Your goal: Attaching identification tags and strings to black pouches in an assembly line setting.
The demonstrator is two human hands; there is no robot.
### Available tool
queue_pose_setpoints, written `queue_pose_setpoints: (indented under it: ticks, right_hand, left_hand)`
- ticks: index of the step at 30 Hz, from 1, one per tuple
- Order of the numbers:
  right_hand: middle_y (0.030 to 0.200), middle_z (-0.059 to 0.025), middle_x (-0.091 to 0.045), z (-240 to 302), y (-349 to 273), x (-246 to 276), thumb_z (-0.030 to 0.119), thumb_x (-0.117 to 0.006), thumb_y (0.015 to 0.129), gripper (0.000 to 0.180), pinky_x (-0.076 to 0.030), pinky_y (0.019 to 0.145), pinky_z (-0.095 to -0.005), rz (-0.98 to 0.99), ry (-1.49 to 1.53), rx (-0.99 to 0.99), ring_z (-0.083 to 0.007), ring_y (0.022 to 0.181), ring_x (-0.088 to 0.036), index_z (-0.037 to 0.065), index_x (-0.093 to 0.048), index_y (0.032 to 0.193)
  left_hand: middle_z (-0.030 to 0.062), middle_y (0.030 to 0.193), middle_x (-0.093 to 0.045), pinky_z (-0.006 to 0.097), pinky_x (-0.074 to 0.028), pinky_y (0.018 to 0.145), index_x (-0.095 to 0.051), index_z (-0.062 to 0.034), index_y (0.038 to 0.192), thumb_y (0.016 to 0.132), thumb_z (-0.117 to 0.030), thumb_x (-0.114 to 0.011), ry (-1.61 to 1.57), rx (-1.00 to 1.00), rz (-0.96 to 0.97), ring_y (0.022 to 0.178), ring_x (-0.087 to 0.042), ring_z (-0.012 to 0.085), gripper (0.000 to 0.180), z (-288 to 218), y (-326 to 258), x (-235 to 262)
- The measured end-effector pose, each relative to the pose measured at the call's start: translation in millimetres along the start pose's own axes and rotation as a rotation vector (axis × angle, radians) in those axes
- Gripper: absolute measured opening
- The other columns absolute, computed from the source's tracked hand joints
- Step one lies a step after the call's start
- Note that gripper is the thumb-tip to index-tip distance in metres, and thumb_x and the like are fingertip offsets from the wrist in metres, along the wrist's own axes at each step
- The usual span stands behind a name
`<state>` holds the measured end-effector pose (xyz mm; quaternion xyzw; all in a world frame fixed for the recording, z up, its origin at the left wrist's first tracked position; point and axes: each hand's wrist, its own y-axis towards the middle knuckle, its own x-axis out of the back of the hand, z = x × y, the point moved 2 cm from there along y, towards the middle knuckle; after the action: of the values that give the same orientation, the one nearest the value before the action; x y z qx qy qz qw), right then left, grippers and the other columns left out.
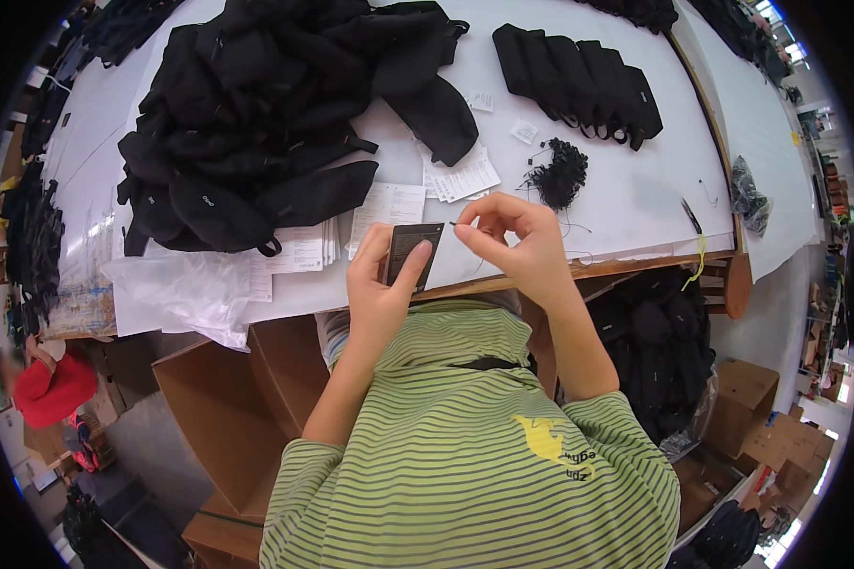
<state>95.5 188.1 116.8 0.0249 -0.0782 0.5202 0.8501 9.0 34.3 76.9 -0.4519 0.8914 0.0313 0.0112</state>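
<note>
Close to the table's front edge, my left hand (378, 289) grips a black hang tag (409, 248), its thumb flat across the face. Just right of the tag, my right hand (527, 242) pinches a thin black string (454, 224) between thumb and forefinger. The string's tip is near the tag's upper corner; whether it passes through a hole is too small to tell. Beyond my right hand is a tangled bunch of black strings (562, 175). White printed leaflets (467, 176) lie in loose stacks beyond the tag.
A big heap of black fabric pouches (247, 104) covers the table's left; more lie in a row (579, 85) at the far right. Clear plastic (194, 294) hangs over the front edge. Thread snips (692, 217) lie right. Cardboard boxes (223, 398) stand below. A person in red (55, 387) is far left.
</note>
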Motion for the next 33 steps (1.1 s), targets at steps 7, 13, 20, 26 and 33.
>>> queue_pose_setpoints:
  ticks: [7,13,20,26,33]
  right_hand:
    - [0.061,0.0053,-0.054,-7,-7,-13,0.007,-0.070,0.078,0.007,-0.033,0.051,-0.0168,-0.059,-0.072,0.020,-0.0010,0.054,-0.043,0.002,-0.067,0.082]
    - [0.059,0.0029,-0.053,-12,-10,-18,0.009,-0.071,0.078,0.009,-0.034,0.048,-0.0184,-0.136,-0.191,0.056,-0.0030,0.051,-0.042,0.004,-0.066,0.083]
    - [0.064,0.0005,-0.060,-12,-10,-9,0.007,-0.073,0.078,0.010,-0.040,0.053,-0.0189,-0.015,-0.048,0.096,-0.0044,0.053,-0.051,0.003,-0.066,0.083]
    - [0.061,0.0015,-0.059,-19,-11,-10,0.009,-0.074,0.077,0.011,-0.039,0.052,-0.0184,0.148,-0.048,-0.020,-0.0028,0.055,-0.053,0.004,-0.067,0.085]
    - [0.061,0.0015,-0.055,-32,-6,-12,0.014,-0.066,0.087,0.013,-0.038,0.048,-0.0192,0.211,0.319,-0.217,-0.0034,0.053,-0.050,0.003,-0.062,0.090]
  left_hand:
    - [0.0040,0.076,-0.052,0.023,-0.039,0.060,-0.067,0.0006,0.089,0.080,-0.004,-0.070,0.261,-0.180,-0.054,0.066,-0.050,0.0116,0.010,-11,-3,2]
    - [0.0043,0.075,-0.055,0.023,-0.040,0.061,-0.069,0.0003,0.088,0.077,0.000,-0.072,0.483,-0.311,-0.020,0.067,-0.052,0.0121,0.011,-18,-4,-1]
    - [0.0011,0.080,-0.060,0.025,-0.042,0.062,-0.068,0.0001,0.091,0.088,-0.013,-0.064,0.014,-0.048,0.226,0.069,-0.052,0.0090,0.014,-2,2,20]
    - [0.0001,0.083,-0.063,0.021,-0.044,0.071,-0.065,-0.0015,0.094,0.089,-0.013,-0.063,-0.048,0.237,0.378,0.074,-0.055,0.0066,0.013,3,9,16]
    - [-0.0002,0.079,-0.061,0.020,-0.043,0.064,-0.062,-0.0006,0.090,0.087,-0.011,-0.065,-0.049,0.173,0.352,0.072,-0.054,0.0052,0.011,3,26,13]
